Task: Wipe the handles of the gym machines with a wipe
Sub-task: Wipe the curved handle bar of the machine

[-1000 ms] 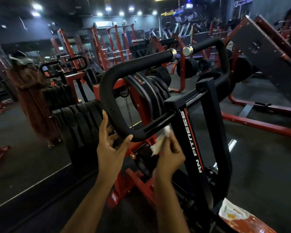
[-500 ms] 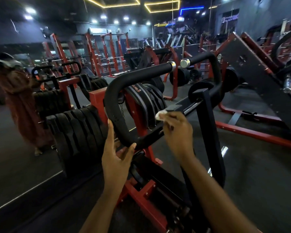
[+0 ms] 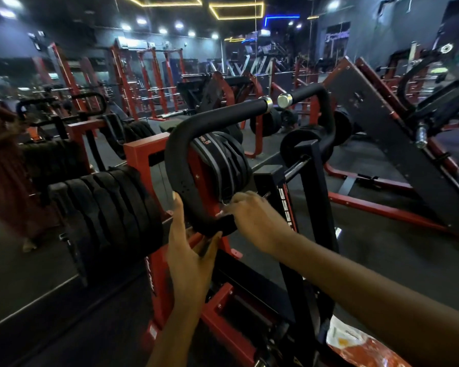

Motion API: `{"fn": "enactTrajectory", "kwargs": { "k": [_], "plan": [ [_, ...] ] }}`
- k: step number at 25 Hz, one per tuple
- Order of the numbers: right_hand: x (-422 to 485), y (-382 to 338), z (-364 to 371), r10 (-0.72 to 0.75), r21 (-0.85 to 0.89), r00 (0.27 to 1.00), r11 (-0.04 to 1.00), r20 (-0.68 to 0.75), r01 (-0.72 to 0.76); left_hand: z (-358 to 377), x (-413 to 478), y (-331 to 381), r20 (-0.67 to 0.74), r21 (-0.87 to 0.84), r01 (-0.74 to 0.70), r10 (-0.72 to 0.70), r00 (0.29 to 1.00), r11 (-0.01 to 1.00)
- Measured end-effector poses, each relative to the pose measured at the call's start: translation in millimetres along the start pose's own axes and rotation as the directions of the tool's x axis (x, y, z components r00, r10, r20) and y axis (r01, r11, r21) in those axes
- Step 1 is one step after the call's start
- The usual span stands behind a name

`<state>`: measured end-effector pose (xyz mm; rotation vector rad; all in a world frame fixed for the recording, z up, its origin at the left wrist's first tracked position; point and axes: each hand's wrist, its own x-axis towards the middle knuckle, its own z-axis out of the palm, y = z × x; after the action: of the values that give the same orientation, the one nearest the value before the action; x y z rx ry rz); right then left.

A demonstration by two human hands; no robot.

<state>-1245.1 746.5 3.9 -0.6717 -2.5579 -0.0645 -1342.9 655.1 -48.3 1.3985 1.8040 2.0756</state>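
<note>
A black padded handle (image 3: 186, 144) curves up from a black and red machine in front of me. My left hand (image 3: 191, 252) cradles the lower bend of the handle from below, with its fingers straight up behind the padding and its thumb in front. My right hand (image 3: 252, 218) presses down on the bar just right of that bend, fingers curled over a white wipe (image 3: 224, 205). Only a small pale edge of the wipe shows under the fingers. A second padded handle (image 3: 318, 102) with a chrome end cap rises to the right.
A row of black weight plates (image 3: 104, 207) sits on a red rack to the left. A person in reddish clothes (image 3: 3, 168) stands at the far left. An orange and white packet (image 3: 355, 343) lies at the lower right. A slanted leg-press frame (image 3: 382, 133) fills the right.
My right hand slid up the lower bar with the wipe, then back down to the handle's bend, where the wipe is now mostly covered. My left hand stayed under the bend.
</note>
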Motion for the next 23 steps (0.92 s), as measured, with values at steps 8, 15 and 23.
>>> {"fn": "enactTrajectory", "kwargs": {
  "k": [8,15,23],
  "plan": [
    [34,56,-11,0.154,-0.192,0.975,0.974,0.160,-0.122,-1,1,-1,-0.006,0.045,-0.016,0.017,1.000,0.999],
    [2,-9,3,-0.005,0.009,0.999,1.000,0.045,0.005,-4,1,-5,0.014,0.039,0.002,-0.003,1.000,0.999],
    [1,44,25,0.415,0.151,0.874,0.909,-0.255,-0.387,-7,4,-5,0.046,0.004,-0.019,0.019,0.999,1.000]
  ]
}}
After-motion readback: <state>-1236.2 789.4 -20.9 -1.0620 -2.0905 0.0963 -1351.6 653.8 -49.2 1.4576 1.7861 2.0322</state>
